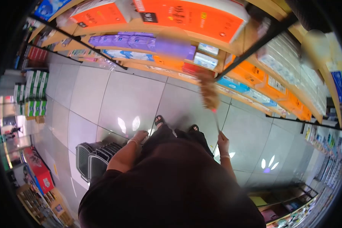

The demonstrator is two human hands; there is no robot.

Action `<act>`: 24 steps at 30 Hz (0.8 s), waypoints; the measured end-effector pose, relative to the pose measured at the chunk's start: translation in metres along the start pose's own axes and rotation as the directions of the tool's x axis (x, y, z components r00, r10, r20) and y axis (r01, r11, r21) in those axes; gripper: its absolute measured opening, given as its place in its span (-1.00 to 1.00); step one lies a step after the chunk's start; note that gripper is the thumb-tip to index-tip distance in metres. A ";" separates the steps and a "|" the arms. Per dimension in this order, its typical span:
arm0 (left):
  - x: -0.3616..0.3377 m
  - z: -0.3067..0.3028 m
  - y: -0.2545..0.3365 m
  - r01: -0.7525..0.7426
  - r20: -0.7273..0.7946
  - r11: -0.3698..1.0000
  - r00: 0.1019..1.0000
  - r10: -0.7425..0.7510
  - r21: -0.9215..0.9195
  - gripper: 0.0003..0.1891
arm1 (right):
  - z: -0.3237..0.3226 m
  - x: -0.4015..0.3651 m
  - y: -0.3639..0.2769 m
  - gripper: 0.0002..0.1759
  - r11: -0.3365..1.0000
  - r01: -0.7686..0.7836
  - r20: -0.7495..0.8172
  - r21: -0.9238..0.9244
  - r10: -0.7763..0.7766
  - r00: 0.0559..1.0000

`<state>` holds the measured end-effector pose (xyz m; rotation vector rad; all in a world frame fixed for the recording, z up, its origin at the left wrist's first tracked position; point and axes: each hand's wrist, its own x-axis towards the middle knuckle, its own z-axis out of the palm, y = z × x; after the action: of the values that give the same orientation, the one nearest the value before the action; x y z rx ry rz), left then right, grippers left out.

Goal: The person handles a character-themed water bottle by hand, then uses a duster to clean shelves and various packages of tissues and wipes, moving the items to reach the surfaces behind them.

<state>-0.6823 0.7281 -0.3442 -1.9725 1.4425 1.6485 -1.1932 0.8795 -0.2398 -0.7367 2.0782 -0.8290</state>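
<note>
Head view: right fingers (222,136) grip duster (209,94); left fingers (142,134), state unclear, hang beside stacked baskets (92,159).

The feather duster (209,93) in the right hand (223,142) is showing a tan-brown head and a red collar. At twelve o'clock orange packs (193,17) are standing out over purple packs (140,41). The floor (102,98) is showing pale grey square tiles. The baskets (93,159) at eight o'clock are looking dark grey, and the clothes (171,178) black.
</note>
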 end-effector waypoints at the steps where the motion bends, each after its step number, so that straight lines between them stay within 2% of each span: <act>1: 0.015 -0.006 -0.009 -0.045 0.001 0.999 0.999 0.045 -0.019 -0.54 | 0.005 0.002 0.010 -0.62 0.990 -0.076 -0.043 0.118 0.081 0.996; 2: 0.011 -0.024 0.009 -0.103 0.028 0.992 0.994 0.101 0.066 -0.55 | 0.015 0.007 0.022 -0.63 0.959 -0.154 -0.067 0.237 0.174 0.983; 3: 0.011 -0.038 0.024 -0.159 -0.020 0.968 0.986 0.166 0.196 -0.56 | 0.035 0.020 0.039 -0.64 0.964 -0.078 -0.058 0.253 0.095 0.994; 4: 0.005 -0.047 0.038 -0.176 -0.118 0.983 0.976 0.181 0.053 -0.55 | 0.053 0.024 0.030 -0.65 0.974 -0.057 -0.001 0.218 0.059 0.998; 5: 0.004 -0.060 0.052 -0.162 -0.117 0.986 0.980 0.159 -0.022 -0.55 | 0.076 0.032 0.015 -0.65 0.983 -0.031 0.059 0.182 0.020 0.998; 6: 0.005 -0.067 0.061 -0.203 -0.180 0.974 0.967 0.183 -0.098 -0.56 | 0.093 0.038 -0.001 -0.65 0.993 0.039 0.140 0.112 -0.055 0.989; 8: -0.012 -0.084 0.086 -0.238 -0.232 0.949 0.954 0.188 -0.209 -0.56 | 0.127 0.051 -0.037 -0.65 0.978 0.209 0.295 0.009 -0.203 0.934; 10: -0.014 -0.095 0.081 -0.286 -0.244 0.931 0.942 0.231 -0.225 -0.57 | 0.140 0.061 -0.063 -0.65 0.893 0.427 0.404 -0.142 -0.342 0.849; 12: -0.031 -0.110 0.076 -0.291 -0.235 0.942 0.939 0.249 -0.165 -0.56 | 0.151 0.064 -0.068 -0.64 0.973 0.230 0.250 0.000 -0.223 0.942; 14: -0.026 -0.113 0.040 -0.234 -0.241 0.956 0.952 0.189 -0.177 -0.56 | 0.161 0.077 -0.067 -0.63 0.961 -0.047 0.089 0.271 0.024 0.996; 17: -0.027 -0.122 -0.026 -0.077 -0.215 0.986 0.976 0.044 -0.149 -0.54 | 0.229 0.092 -0.075 -0.61 0.961 0.173 0.001 0.215 -0.177 0.984; 18: -0.027 -0.120 -0.047 -0.028 -0.201 0.989 0.980 -0.003 -0.148 -0.54 | 0.254 0.100 -0.077 -0.60 0.970 0.170 0.088 0.172 -0.188 0.978; 19: -0.027 -0.120 -0.063 0.008 -0.191 0.985 0.981 -0.041 -0.174 -0.54 | 0.273 0.091 -0.106 -0.62 0.964 0.238 0.176 0.117 -0.256 0.951; 21: -0.027 -0.126 -0.092 0.071 -0.175 0.976 0.979 -0.108 -0.205 -0.54 | 0.276 0.057 -0.199 -0.63 0.975 0.198 0.440 -0.099 -0.136 0.887; 22: -0.023 -0.125 -0.105 0.048 -0.181 0.977 0.980 -0.086 -0.209 -0.54 | 0.275 0.049 -0.227 -0.63 0.958 0.196 0.549 -0.210 -0.051 0.835; 24: -0.009 -0.127 -0.118 -0.003 -0.199 0.974 0.979 -0.042 -0.225 -0.54 | 0.276 0.053 -0.225 -0.62 0.943 0.275 0.519 -0.189 -0.142 0.843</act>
<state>-0.5100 0.7072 -0.3396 -2.3300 1.3457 1.7106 -0.9474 0.6165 -0.2310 -1.2013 1.6596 -0.4150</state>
